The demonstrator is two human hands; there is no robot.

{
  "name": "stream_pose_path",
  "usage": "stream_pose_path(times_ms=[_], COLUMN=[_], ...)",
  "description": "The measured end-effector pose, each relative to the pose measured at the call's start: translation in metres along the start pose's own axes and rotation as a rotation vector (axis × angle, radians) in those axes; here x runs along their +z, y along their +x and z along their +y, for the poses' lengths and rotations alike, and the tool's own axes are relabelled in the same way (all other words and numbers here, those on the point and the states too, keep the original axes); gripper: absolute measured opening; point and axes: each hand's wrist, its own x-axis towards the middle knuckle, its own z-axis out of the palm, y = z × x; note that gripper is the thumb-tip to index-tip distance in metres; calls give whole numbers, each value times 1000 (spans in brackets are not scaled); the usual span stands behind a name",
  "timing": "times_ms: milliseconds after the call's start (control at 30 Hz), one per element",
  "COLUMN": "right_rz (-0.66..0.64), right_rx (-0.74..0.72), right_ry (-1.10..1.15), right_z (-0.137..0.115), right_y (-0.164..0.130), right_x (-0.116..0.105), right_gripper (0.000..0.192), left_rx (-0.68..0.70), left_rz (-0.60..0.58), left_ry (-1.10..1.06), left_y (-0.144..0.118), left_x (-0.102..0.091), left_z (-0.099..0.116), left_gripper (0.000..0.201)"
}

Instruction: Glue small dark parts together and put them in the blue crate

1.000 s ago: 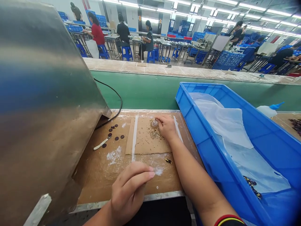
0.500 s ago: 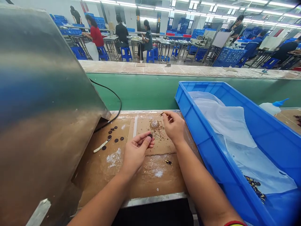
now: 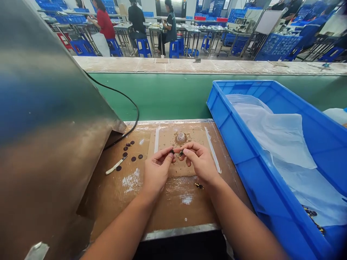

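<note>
I am at work in a factory, on an assembly floor. Beyond my bench's far edge point(image 3: 173, 121) runs a long green partition point(image 3: 173, 95) topped by a pale ledge point(image 3: 121, 65). Past it, a person in red point(image 3: 105, 24) and others sit on blue plastic stools point(image 3: 143, 47) at rows of metal-legged tables point(image 3: 191, 29), with blue crates point(image 3: 280, 45) about the hall. A deep blue tub point(image 3: 230, 119) flanks my bench's right edge and a big sheet-metal housing point(image 3: 51, 126) its left, where small dark discs point(image 3: 133, 159) lie loose on the worn brown top.
</note>
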Motion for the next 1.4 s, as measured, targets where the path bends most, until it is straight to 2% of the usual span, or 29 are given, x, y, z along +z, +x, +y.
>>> stream_pose_path(times_ms=[233, 400, 500, 600, 733, 800, 867, 967, 1133, 1233, 1400], right_rz=[-43, -84, -94, -36, 122, 144, 123, 94, 61, 40, 43], right_rx=[22, 89, 147, 156, 31, 0, -12, -36, -66, -66, -84], right_ry=[-51, 112, 215, 232, 134, 108, 110, 102, 9, 11, -10], right_z=[-3, 2, 4, 5, 7, 9, 10, 8, 0, -1, 2], right_y=[-4, -4, -2, 0, 1, 0, -2, -4, -5, -5, -6], right_x=[3, 7, 8, 7, 2, 1, 1, 3, 9, 12, 14], right_gripper=[16, 17, 17, 14, 9, 7, 5, 4, 16, 23, 22], left_rx=[169, 359, 399, 275, -72, -212, -288, -311, -247, -205, -175], left_rz=[56, 13, -13, -33, -28, -23, -10, 11, 49, 26, -30], left_ry=[160, 254, 276, 187, -259, -419, -487, -513, -456, -421, -393], left_y=[-1, 6, 8, 7, 6, 5, 4, 4, 4, 3, 1], left_x=[-7, -13, -15, -14, -9, -7, -4, -2, -3, -3, -3], left_z=[5, 9, 11, 10, 7, 6, 6, 6, 5, 6, 7], left_gripper=[34, 17, 14, 17, 31, 35, 37, 37, 32, 31, 28])
